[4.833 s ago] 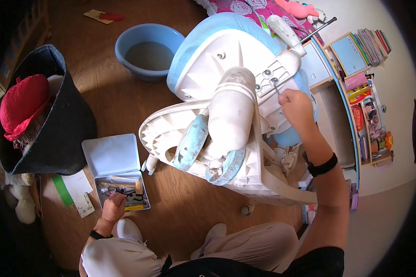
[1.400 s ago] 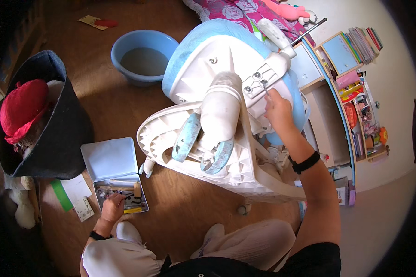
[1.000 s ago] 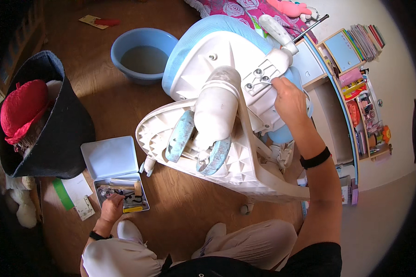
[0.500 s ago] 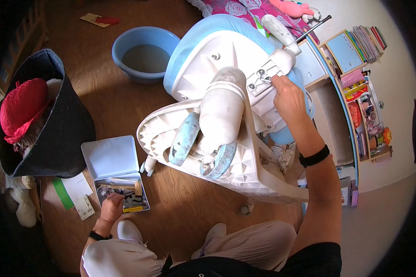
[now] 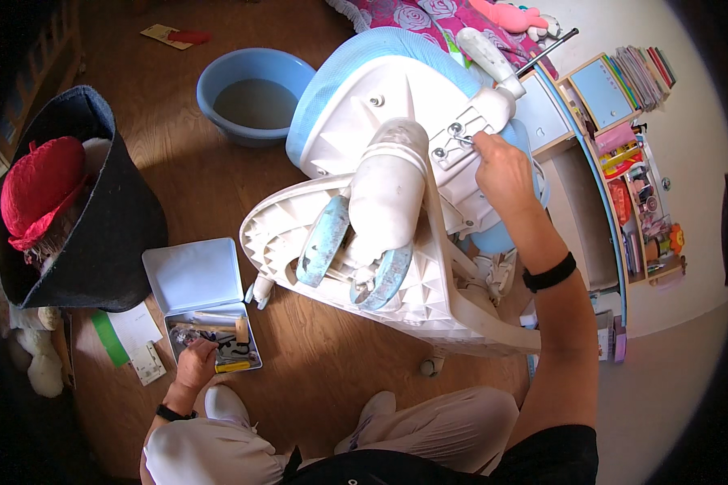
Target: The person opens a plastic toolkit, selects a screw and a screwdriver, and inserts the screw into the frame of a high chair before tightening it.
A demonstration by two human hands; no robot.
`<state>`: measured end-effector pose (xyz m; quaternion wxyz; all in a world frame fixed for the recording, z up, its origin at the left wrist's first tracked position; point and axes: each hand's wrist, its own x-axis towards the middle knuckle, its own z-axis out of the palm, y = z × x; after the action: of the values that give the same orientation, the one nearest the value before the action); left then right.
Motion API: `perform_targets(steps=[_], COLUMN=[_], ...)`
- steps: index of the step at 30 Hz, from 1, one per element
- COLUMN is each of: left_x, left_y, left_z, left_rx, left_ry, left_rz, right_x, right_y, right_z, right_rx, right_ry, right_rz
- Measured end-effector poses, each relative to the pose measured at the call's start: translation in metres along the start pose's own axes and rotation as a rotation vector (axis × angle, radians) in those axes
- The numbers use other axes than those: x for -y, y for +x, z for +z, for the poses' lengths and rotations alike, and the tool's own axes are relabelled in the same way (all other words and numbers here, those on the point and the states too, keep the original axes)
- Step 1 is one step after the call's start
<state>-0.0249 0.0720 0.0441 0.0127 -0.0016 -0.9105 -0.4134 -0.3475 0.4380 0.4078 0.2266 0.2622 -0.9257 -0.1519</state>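
A white chair [image 5: 372,89] with a blue mesh seat lies tipped over, its underside and blue-rimmed wheels [image 5: 323,241] showing. My right hand [image 5: 505,168] is closed in a pinch on a small shiny metal tool [image 5: 464,139], whose exact kind is unclear. It touches the armrest bracket [image 5: 487,109], beside round bolt heads. Down at the left, my left hand [image 5: 196,364] reaches into a white metal toolbox [image 5: 255,354] with its lid up. Its fingers are drawn together; whatever they hold is hidden. Around them lie a hammer [image 5: 241,330], dark tools and a yellow-handled piece [image 5: 233,366].
A blue basin [image 5: 206,89] of water stands behind the chair. At the left is a dark felt basket [image 5: 121,210] with a red bundle [image 5: 42,182]. Papers [image 5: 133,327] lie beside the toolbox. A desk with shelves [image 5: 594,202] runs along the right wall.
My right hand has shifted very slightly left with the metal tool at the bracket. The left hand stays in the toolbox.
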Motion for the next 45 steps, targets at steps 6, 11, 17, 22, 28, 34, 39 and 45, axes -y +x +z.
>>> perform_targets(steps=[6,11,17,22,28,34,39,45], left_x=[0.0,0.0,0.002,0.005,0.004,0.002,0.003,0.003], left_y=[0.001,0.002,0.0,0.0,0.0,0.0,0.001,-0.001], left_z=[0.0,0.0,0.0,0.002,0.002,-0.003,-0.002,-0.002], left_rx=[-0.002,-0.01,0.003,0.006,-0.003,-0.001,-0.01,-0.01], left_ry=[0.008,0.0,0.003,-0.004,-0.007,-0.012,-0.014,-0.014], left_rz=[0.011,0.015,-0.003,0.004,0.01,-0.006,-0.005,-0.009], right_x=[0.004,0.0,0.007,0.008,-0.005,-0.005,-0.003,0.002], right_y=[-0.008,-0.009,0.002,0.016,0.02,0.022,0.036,0.043], right_z=[0.011,0.014,-0.004,-0.012,-0.016,-0.025,-0.032,-0.04], right_rx=[0.074,0.058,0.048,-0.005,0.056,0.113,0.133,0.181], right_ry=[-0.053,-0.049,0.126,0.183,0.108,0.053,0.036,-0.081], right_rz=[0.011,0.037,0.097,0.012,-0.151,-0.172,-0.218,-0.284])
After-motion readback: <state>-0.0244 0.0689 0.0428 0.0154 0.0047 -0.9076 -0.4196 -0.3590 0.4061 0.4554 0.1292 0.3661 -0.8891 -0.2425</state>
